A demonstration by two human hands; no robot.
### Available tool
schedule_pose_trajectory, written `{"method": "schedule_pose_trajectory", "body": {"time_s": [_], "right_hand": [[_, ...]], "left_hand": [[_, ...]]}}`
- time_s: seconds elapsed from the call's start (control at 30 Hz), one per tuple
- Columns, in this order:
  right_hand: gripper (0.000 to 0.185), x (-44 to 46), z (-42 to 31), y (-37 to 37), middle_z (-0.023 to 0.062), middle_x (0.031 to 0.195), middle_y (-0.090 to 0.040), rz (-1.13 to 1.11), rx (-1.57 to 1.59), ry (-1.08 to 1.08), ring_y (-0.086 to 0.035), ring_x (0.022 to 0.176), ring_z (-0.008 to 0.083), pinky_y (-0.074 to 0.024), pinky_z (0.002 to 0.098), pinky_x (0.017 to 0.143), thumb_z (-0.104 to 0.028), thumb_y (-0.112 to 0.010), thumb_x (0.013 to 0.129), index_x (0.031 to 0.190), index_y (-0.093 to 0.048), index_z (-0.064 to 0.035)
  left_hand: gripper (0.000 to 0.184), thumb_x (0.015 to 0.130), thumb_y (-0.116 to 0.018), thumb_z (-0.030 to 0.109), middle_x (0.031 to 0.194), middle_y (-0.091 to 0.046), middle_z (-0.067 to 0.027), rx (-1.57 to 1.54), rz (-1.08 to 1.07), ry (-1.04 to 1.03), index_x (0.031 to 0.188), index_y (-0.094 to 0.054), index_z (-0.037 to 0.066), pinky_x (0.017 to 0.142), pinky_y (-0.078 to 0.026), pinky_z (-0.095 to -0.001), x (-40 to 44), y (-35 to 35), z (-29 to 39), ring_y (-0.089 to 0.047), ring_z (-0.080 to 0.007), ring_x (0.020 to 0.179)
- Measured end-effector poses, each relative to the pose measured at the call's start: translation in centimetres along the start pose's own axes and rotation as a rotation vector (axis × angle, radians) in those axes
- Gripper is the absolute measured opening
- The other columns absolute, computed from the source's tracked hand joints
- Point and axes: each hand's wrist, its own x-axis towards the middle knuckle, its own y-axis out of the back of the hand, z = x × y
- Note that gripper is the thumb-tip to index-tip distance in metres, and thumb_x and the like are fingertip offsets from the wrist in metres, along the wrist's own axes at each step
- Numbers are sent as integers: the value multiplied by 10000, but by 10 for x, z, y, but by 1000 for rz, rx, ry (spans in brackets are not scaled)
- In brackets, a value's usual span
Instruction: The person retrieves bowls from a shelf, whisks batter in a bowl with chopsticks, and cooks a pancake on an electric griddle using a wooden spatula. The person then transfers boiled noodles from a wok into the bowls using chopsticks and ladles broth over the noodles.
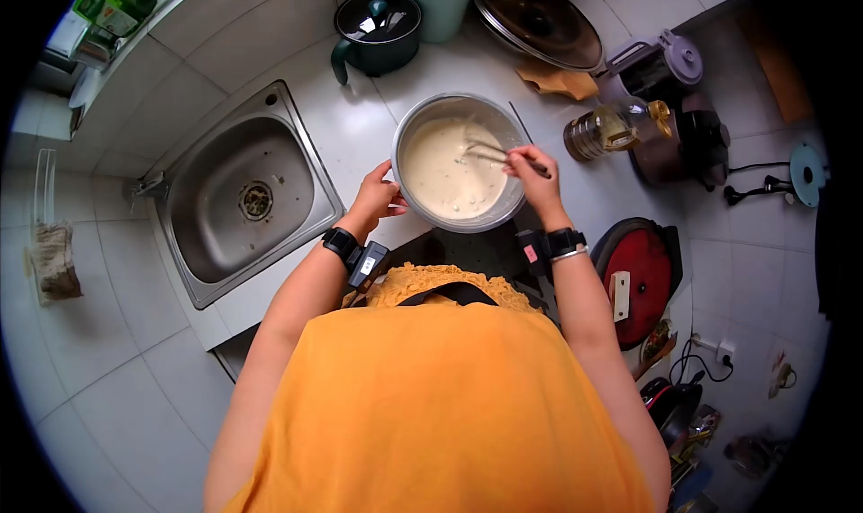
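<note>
A metal mixing bowl [430,108] sits on the counter in front of me, filled with pale, creamy batter [449,167] with small bubbles and specks on its surface. My left hand [378,198] grips the bowl's left side, thumb up near the rim and fingers curled against the wall. On the right, my right hand [537,177] is closed around a stirring utensil [488,153] with a dark handle end and thin metal prongs. Its tip dips into the batter; whether it is a fork or a small whisk I cannot tell.
A steel sink [202,230] lies to the left. Behind the bowl stand a dark green lidded pot [382,50] and a large pan lid [539,18]. An oil bottle [598,133] is close on the right, near a red round appliance [636,284].
</note>
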Motion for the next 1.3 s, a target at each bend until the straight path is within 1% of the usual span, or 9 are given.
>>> {"method": "schedule_pose_trajectory", "body": {"time_s": [0.1,0.3,0.4,0.6,0.67,0.8,0.97,1.17,1.3], "right_hand": [[92,-26,-17,5,17,722,-585,-217,19,-169,-586,651,85,-512,216,629,-62,-575,816,831,-595,27],[112,-14,4,15,44,735,-612,112,-26,5,-593,652,91,-497,200,629,-77,-559,835,830,-590,31],[111,-32,-6,0,38,734,-608,-183,70,-132,-604,659,101,-497,197,619,-79,-559,837,837,-592,27],[107,-22,-2,21,34,727,-601,134,-61,-73,-599,658,98,-500,198,618,-70,-541,839,816,-591,21],[105,-20,-1,-4,34,741,-599,83,50,0,-596,674,100,-495,204,650,-73,-545,841,826,-581,25],[94,-38,-9,15,44,745,-598,-224,42,-212,-594,668,101,-517,217,633,-65,-552,837,824,-580,23],[103,-12,7,21,52,754,-604,131,2,-35,-604,653,115,-510,215,632,-70,-546,844,841,-580,27],[96,-32,-10,16,47,744,-598,-243,-21,-244,-600,670,105,-525,216,634,-65,-564,824,845,-592,25],[102,-9,4,34,36,735,-596,57,-44,-84,-605,664,108,-516,216,634,-70,-554,829,852,-597,19]], "left_hand": [[542,849,-406,31,829,-565,-55,-9,-12,3,1354,-292,191,608,-505,-293,-2,1,3,-572,-141,673],[536,860,-395,32,837,-573,-63,-4,12,-4,1358,-285,195,610,-503,-295,2,0,-1,-570,-147,671],[537,860,-394,28,834,-574,-64,-12,-9,10,1358,-283,196,610,-501,-291,-4,1,4,-569,-144,672],[530,868,-358,4,837,-570,-71,-16,1,0,1357,-279,190,544,-505,-276,0,-2,2,-557,-131,611],[530,869,-360,6,838,-570,-72,-11,-4,9,1358,-277,190,545,-505,-277,-4,-2,5,-557,-130,616],[531,868,-361,5,847,-569,-77,-23,-2,14,1360,-273,187,549,-505,-278,-1,-1,4,-555,-130,621],[531,870,-376,32,849,-572,-61,1,-11,3,1363,-271,200,597,-497,-278,-2,-1,3,-561,-131,671],[539,868,-380,32,845,-577,-63,-24,-14,6,1367,-262,198,585,-498,-273,0,0,1,-567,-131,660],[536,871,-379,34,847,-577,-63,6,-10,-2,1366,-264,202,589,-497,-271,1,-1,1,-567,-130,663]]}}
